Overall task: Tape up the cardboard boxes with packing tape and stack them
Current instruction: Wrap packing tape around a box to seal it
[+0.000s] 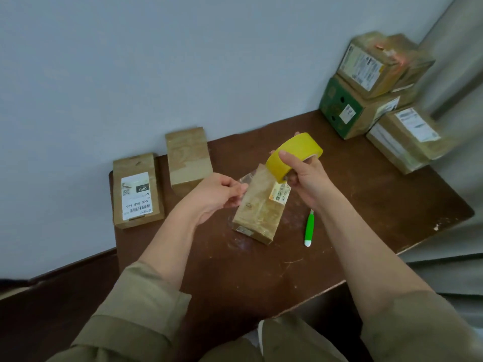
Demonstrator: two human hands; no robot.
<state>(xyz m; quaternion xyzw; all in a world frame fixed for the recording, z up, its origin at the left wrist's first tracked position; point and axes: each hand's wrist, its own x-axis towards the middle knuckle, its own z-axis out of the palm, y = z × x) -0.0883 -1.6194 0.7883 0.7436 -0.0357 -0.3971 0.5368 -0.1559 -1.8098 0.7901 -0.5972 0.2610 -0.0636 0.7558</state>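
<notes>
Head view: right hand (304, 178) grips the yellow tape roll (294, 156) above a small box (258, 207); left hand (222, 195) pinches the clear tape end (247, 178).

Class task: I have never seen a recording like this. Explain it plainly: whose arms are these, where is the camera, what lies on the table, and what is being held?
There is no machine here. One camera, worn on a person's head, looks down at their own arms. The right hand grips a yellow roll of packing tape. The left hand pinches the clear tape end, stretched above a small cardboard box on the brown table. Beside that box lies a green-handled tool. Two more small boxes stand far left. Larger boxes are stacked far right.
</notes>
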